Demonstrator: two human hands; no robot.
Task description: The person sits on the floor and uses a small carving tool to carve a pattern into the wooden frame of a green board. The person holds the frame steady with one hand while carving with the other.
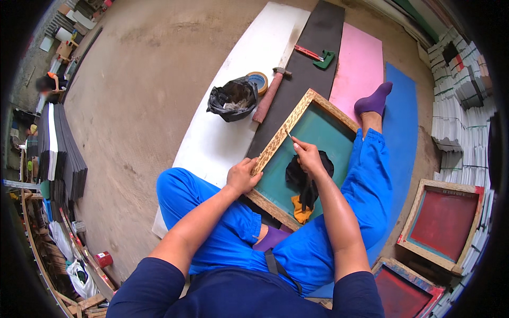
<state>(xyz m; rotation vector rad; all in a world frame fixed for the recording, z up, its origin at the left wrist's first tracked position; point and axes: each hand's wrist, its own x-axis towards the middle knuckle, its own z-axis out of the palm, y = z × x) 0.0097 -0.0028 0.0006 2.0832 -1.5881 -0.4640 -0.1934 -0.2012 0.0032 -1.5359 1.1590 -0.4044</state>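
A wooden-framed screen (275, 139) with green mesh (323, 127) lies tilted across my legs. My left hand (243, 176) is closed around the frame's left bar, near its lower corner. My right hand (307, 155) pinches a thin tool with a slim metal tip (289, 134), its kind unclear. That tip touches or hovers just over the left bar's inner edge. Below the right hand, a black cloth (302, 177) rests on the mesh, partly hidden by the forearm. A yellow cloth (301, 211) sticks out beneath it.
On the white, black, pink and blue mats lie a black plastic bag (233, 99) with scraps, a tape roll (258, 82), a hammer (270, 95), a red utility knife (308, 52) and a green tool (324, 60). Red-mesh frames (442, 220) and paper stacks (456, 116) stand at right.
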